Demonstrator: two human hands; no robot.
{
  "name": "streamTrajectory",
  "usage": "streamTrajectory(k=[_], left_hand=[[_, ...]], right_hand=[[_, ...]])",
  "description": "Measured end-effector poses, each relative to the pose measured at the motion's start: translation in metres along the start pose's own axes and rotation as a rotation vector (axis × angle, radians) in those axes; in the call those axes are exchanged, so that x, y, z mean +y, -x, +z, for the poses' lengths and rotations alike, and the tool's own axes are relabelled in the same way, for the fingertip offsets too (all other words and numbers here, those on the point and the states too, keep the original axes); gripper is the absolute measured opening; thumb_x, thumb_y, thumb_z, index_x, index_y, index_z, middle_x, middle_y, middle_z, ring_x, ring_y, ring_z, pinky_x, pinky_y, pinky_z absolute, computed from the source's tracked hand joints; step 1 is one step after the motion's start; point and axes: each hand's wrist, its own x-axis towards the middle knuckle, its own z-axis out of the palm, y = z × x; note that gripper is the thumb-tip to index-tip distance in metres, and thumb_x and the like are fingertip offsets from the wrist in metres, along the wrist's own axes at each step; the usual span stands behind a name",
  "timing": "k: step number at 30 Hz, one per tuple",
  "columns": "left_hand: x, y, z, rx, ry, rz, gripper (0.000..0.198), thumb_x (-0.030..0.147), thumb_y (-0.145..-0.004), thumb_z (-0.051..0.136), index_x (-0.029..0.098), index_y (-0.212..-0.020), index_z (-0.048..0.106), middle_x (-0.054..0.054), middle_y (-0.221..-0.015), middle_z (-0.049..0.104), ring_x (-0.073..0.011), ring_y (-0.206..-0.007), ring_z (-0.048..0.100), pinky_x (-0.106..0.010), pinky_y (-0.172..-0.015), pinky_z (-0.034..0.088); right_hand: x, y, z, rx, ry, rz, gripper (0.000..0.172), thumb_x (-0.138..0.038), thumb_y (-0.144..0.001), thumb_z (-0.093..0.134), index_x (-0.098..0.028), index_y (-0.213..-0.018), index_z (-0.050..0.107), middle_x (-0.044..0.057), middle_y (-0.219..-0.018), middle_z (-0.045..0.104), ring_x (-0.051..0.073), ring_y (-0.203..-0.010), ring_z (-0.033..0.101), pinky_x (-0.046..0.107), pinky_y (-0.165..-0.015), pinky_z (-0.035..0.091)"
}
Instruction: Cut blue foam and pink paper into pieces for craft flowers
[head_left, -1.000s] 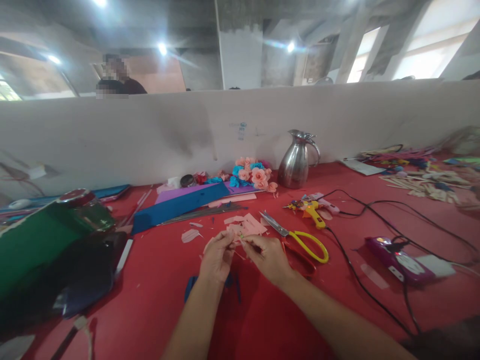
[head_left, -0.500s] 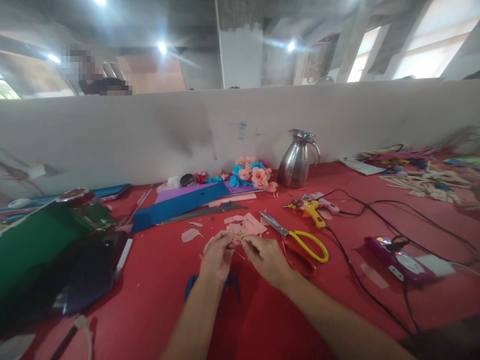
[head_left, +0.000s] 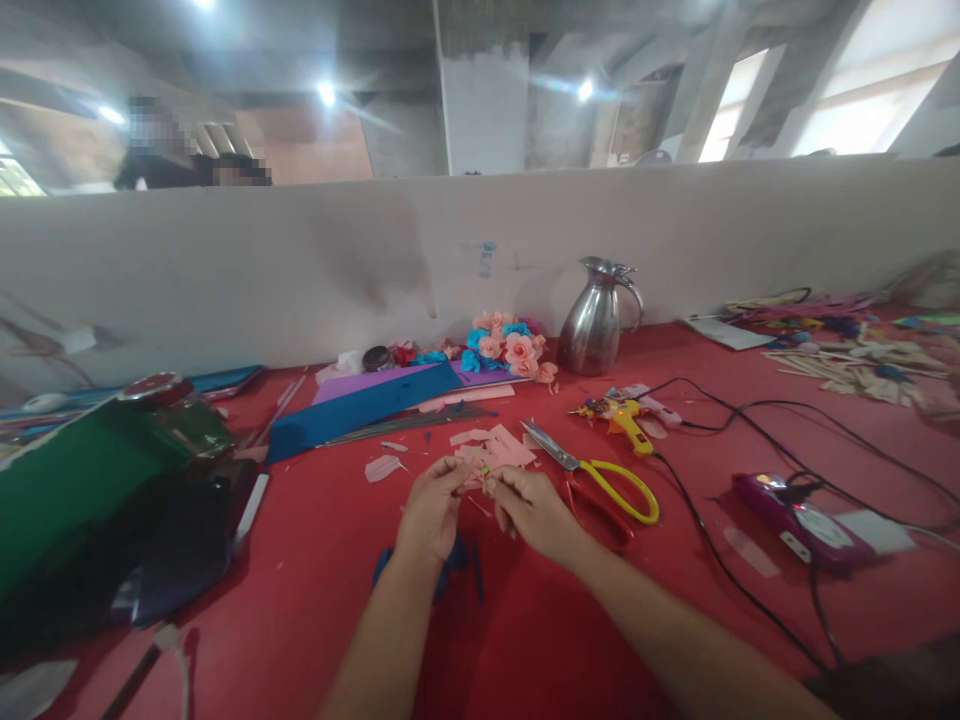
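My left hand (head_left: 433, 508) and my right hand (head_left: 534, 512) meet over the red table, fingertips pinched together. Between them is a small pink paper piece with a yellow-green bit (head_left: 485, 469); its exact shape is too small to make out. Just beyond my fingers lie pink paper cuttings (head_left: 504, 446), and a pale pink petal (head_left: 383, 467) rests to the left. Scissors with yellow and red handles (head_left: 616, 490) lie open to the right of my right hand. Dark blue paper scraps (head_left: 451, 574) are partly hidden behind my left forearm.
Pink and blue paper flowers (head_left: 510, 345) sit near a steel jug (head_left: 592, 325) at the wall. Blue paper (head_left: 360, 408) lies left of them. A yellow glue gun (head_left: 628, 427) and a purple power strip (head_left: 802, 525) trail black cords on the right. A jar (head_left: 176, 415) stands left.
Both hands stay together in nearly the same place, with the right fingers slightly shifted around the small paper piece. The view has moved slightly. The person beyond the wall has changed posture.
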Motion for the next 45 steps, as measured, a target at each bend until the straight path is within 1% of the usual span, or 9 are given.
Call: streamTrajectory(k=[3, 12, 19, 25, 31, 35, 38, 41, 45], left_hand=[[0.0, 0.0, 0.0, 0.002, -0.015, 0.004, 0.023, 0.02, -0.045, 0.081, 0.014, -0.051, 0.06, 0.004, -0.051, 0.054, -0.0051, -0.048, 0.045, -0.019, -0.05, 0.034], [0.003, -0.001, -0.002, 0.014, -0.026, 0.029, 0.027, 0.023, -0.047, 0.082, 0.013, -0.048, 0.057, 0.004, -0.049, 0.051, -0.0043, -0.047, 0.043, -0.018, -0.048, 0.032], [0.003, -0.004, -0.007, 0.136, -0.022, 0.016, 0.038, 0.044, -0.05, 0.081, 0.011, -0.067, 0.069, -0.004, -0.069, 0.065, -0.0094, -0.059, 0.053, -0.02, -0.051, 0.036], [0.005, -0.001, -0.004, 0.032, -0.065, 0.043, 0.033, 0.033, -0.044, 0.085, 0.015, -0.068, 0.072, -0.002, -0.064, 0.066, -0.0078, -0.054, 0.05, -0.019, -0.05, 0.034], [0.008, 0.002, 0.0, -0.043, -0.032, 0.054, 0.022, 0.025, -0.046, 0.084, 0.016, -0.059, 0.07, 0.001, -0.057, 0.063, -0.0077, -0.051, 0.049, -0.02, -0.05, 0.034], [0.006, -0.003, -0.005, 0.014, -0.037, 0.116, 0.025, 0.028, -0.044, 0.085, 0.015, -0.057, 0.068, 0.003, -0.053, 0.058, -0.0053, -0.048, 0.044, -0.018, -0.049, 0.033], [0.004, -0.003, -0.007, 0.078, -0.032, 0.097, 0.029, 0.033, -0.047, 0.083, 0.015, -0.065, 0.071, 0.001, -0.062, 0.063, -0.0059, -0.053, 0.049, -0.017, -0.051, 0.035], [0.002, 0.002, -0.003, -0.026, -0.108, -0.021, 0.032, 0.034, -0.052, 0.082, 0.014, -0.075, 0.073, -0.003, -0.069, 0.067, -0.0093, -0.061, 0.056, -0.019, -0.057, 0.04], [-0.001, 0.009, 0.005, -0.25, -0.17, -0.066, 0.025, 0.028, -0.056, 0.08, 0.011, -0.073, 0.072, -0.004, -0.058, 0.065, -0.0122, -0.053, 0.055, -0.025, -0.056, 0.044]], right_hand=[[0.002, -0.002, 0.0, -0.044, -0.121, 0.085, 0.028, -0.042, -0.086, 0.043, -0.021, -0.067, 0.047, -0.007, -0.043, 0.048, 0.008, -0.036, 0.042, 0.02, -0.04, 0.033], [-0.002, -0.004, -0.003, -0.12, -0.376, 0.204, 0.031, -0.049, -0.075, 0.052, -0.018, -0.071, 0.051, -0.007, -0.04, 0.048, 0.006, -0.034, 0.037, 0.019, -0.038, 0.027], [-0.004, -0.004, -0.004, -0.104, -0.435, 0.213, 0.032, -0.05, -0.074, 0.055, -0.018, -0.07, 0.052, -0.007, -0.04, 0.048, 0.006, -0.035, 0.036, 0.02, -0.039, 0.024], [-0.003, -0.005, -0.008, -0.105, -0.567, 0.243, 0.03, -0.046, -0.072, 0.06, -0.018, -0.068, 0.051, -0.007, -0.04, 0.048, 0.006, -0.036, 0.037, 0.02, -0.039, 0.022], [-0.004, -0.005, -0.007, -0.148, -0.522, 0.25, 0.032, -0.049, -0.074, 0.058, -0.017, -0.07, 0.054, -0.005, -0.042, 0.052, 0.006, -0.035, 0.039, 0.019, -0.039, 0.025], [-0.005, -0.004, -0.006, -0.162, -0.478, 0.237, 0.036, -0.053, -0.07, 0.061, -0.017, -0.071, 0.056, -0.005, -0.045, 0.054, 0.007, -0.038, 0.044, 0.02, -0.041, 0.031], [-0.003, -0.006, -0.006, -0.105, -0.446, 0.181, 0.038, -0.055, -0.07, 0.062, -0.017, -0.071, 0.056, -0.005, -0.046, 0.054, 0.007, -0.04, 0.045, 0.02, -0.043, 0.033], [0.0, -0.007, -0.006, -0.017, -0.423, 0.121, 0.039, -0.057, -0.073, 0.059, -0.018, -0.071, 0.054, -0.005, -0.048, 0.056, 0.008, -0.04, 0.046, 0.022, -0.045, 0.035], [0.003, -0.008, -0.006, 0.031, -0.419, 0.132, 0.041, -0.058, -0.072, 0.061, -0.018, -0.07, 0.052, -0.003, -0.053, 0.06, 0.009, -0.043, 0.052, 0.023, -0.047, 0.036]])
